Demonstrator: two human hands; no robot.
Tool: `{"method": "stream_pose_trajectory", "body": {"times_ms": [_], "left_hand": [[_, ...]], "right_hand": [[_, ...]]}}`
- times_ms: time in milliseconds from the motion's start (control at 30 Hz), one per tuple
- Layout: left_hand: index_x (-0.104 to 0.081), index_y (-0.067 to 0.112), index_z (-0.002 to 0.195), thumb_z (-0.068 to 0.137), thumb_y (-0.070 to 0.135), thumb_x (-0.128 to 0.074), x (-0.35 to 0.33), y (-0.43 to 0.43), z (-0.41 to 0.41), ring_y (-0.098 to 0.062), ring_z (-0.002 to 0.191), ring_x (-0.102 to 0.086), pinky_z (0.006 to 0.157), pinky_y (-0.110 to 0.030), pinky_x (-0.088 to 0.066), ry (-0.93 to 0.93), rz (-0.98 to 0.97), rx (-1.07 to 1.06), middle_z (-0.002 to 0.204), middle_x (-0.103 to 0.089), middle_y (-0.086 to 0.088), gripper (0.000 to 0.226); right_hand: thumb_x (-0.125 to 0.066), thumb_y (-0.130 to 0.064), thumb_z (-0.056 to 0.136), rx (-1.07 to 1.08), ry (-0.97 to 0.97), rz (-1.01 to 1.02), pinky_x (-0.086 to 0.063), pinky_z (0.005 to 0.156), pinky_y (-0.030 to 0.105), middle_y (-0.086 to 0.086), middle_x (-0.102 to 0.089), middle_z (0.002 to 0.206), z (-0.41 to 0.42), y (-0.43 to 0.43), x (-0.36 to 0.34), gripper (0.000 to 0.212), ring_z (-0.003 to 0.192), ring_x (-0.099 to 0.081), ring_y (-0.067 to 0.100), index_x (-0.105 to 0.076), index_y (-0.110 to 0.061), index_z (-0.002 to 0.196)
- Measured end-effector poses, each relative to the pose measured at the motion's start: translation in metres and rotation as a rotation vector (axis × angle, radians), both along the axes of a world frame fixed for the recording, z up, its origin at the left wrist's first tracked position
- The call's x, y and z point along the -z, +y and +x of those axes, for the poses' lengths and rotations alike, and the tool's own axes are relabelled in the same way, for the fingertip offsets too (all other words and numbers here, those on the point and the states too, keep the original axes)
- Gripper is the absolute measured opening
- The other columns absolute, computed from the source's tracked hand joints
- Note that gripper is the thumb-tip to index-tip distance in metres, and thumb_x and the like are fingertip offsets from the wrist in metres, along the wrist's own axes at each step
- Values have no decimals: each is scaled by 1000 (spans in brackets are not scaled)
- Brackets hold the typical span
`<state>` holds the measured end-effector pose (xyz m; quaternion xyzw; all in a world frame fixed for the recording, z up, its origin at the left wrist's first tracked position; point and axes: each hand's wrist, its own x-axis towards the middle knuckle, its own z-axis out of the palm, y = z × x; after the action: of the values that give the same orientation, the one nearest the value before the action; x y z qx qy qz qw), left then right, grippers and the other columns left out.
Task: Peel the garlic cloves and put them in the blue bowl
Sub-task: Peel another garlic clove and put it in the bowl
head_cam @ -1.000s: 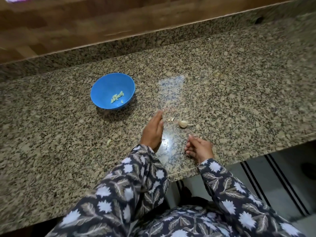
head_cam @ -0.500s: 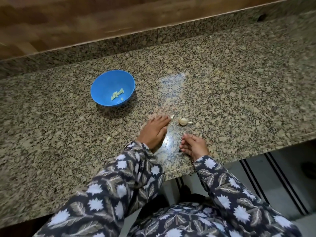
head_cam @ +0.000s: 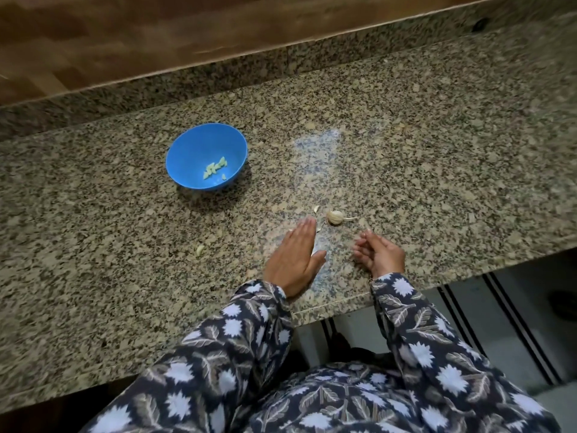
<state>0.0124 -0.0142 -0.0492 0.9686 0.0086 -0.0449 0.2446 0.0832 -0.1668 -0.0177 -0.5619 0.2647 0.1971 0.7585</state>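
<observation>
Pausing between cloves, seemingly: left hand (head_cam: 296,257) flat over tabletop (head_cam: 437,167), right hand (head_cam: 379,254) loosely curled, contents untellable. Next: pinching a clove off garlic bulb (head_cam: 334,217), peeling, dropping into blue bowl (head_cam: 193,151).

We look down on a speckled granite bench (head_cam: 437,145), brown, black and cream in its grain, running across the view. Along its far edge we see a low upstand (head_cam: 218,81) of the same stone, with a small dark hole (head_cam: 479,24) near its right end. Behind it rises a brown wood wall (head_cam: 125,35). A pale glare (head_cam: 318,145) lies on the polished stone. Below the near edge we see a grey floor (head_cam: 524,323) with dark stripes (head_cam: 462,314).
</observation>
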Motion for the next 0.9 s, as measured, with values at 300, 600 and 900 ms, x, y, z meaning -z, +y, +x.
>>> {"method": "stream_pose_trajectory", "body": {"times_ms": [300,600,900], "left_hand": [[-29,15,145,100,39,-33,3,1,14,-17,140,-23,111,-22,-9,-76,13,164,153,-26,-3,51],[-49,15,134,94,17,-41,7,61,-50,-27,121,-52,102,-36,-41,-152,99,374,134,-53,-12,41],[-70,6,104,84,18,-46,0,114,-144,-25,90,-69,70,-32,-58,-250,279,71,106,-69,-13,33]], "right_hand": [[-45,-10,96,-76,108,151,-53,47,18,1,-64,49,-9,-8,-3,22,45,-63,9,-58,1,82],[-49,-8,93,-201,160,160,-54,49,21,3,-63,47,-22,29,-5,22,43,-63,12,-57,0,75],[-52,-7,92,-386,225,181,-55,52,23,13,-59,71,-58,103,-2,20,44,-63,13,-58,3,75]]}}
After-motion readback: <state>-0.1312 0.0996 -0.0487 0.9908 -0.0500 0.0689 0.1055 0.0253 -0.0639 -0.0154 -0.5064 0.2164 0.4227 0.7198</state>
